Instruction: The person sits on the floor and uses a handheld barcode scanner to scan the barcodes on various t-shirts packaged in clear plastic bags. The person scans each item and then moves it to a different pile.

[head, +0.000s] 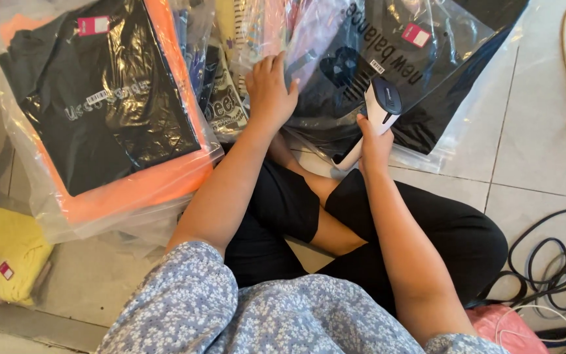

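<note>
**Soft daylight, glare on plastic**

The scene is bright and evenly lit by soft, diffuse light. White glare streaks the clear plastic bags (99,98) across the upper half of the frame, veiling parts of what is inside. Shadows are faint and soft-edged, darkest under the arms at the centre. Focus is fairly sharp throughout; the floral sleeve (230,308) at the bottom edge looks slightly soft.

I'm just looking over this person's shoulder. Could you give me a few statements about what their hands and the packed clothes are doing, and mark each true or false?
1. The right hand holds a white and dark handheld scanner. True.
2. The left hand rests on the upright clear clothing packets. True.
3. The scanner lies on the floor. False: it is held up, over a bagged black garment.
4. The large bag on the left holds only yellow clothes. False: black and orange.
</note>
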